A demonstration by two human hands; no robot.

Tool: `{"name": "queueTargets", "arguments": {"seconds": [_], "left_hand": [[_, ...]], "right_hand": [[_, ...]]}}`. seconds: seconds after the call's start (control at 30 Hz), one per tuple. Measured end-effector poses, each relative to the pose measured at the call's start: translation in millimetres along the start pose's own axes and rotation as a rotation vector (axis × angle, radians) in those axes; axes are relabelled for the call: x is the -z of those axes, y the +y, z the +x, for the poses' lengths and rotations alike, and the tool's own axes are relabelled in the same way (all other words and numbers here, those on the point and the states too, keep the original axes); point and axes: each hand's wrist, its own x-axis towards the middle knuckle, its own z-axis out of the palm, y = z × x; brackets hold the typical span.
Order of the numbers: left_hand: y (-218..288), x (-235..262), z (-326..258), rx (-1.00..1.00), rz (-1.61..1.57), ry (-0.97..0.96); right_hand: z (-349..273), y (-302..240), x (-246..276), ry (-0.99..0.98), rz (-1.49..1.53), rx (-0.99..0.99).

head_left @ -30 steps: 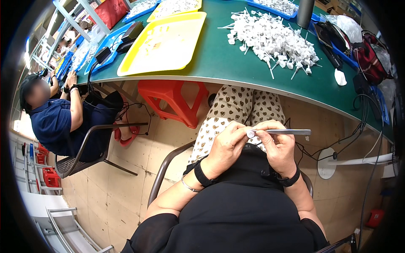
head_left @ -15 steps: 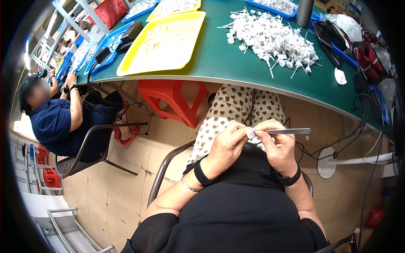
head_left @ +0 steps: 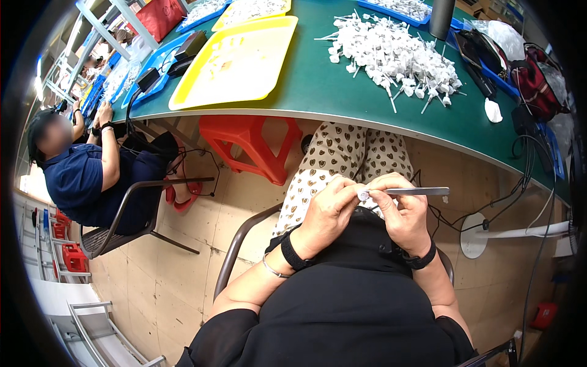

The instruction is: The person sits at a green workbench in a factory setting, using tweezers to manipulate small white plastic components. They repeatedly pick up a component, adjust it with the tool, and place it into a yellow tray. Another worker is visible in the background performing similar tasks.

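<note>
Co-worker (head_left: 79,165): seated at the left end of the table (head_left: 306,79).
Yellow tray (head_left: 254,67): on the table, left half; small pieces inside.
Red stool (head_left: 243,130): under the table's near edge.
Left hand (head_left: 332,207): before the table; fingertips pinching a white part (head_left: 364,196).
White part: before the table, between both hands.
White pile (head_left: 397,58): on the table, right half; stemmed pieces.
Right hand (head_left: 405,211): before the table; gripping a metal tool (head_left: 422,191).
Metal tool: before the table; inner tip hidden.
</note>
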Motion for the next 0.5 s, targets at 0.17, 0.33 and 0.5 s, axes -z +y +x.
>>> {"name": "queueTargets", "arguments": {"seconds": [0.17,0.33,0.5], "left_hand": [[-0.1,0.4,-0.2,-0.007,0.01,-0.008],[-0.2,0.7,-2.3,0.028,-0.002,-0.012],[0.7,0.7,-1.2,0.016,0.006,-0.008]], "right_hand": [[3.5,-1.9,2.8,-0.036,-0.064,0.069],[0.0,-0.2,0.2,0.0,0.005,-0.005],[-0.8,0.9,-0.7,0.01,0.013,-0.01]]}}
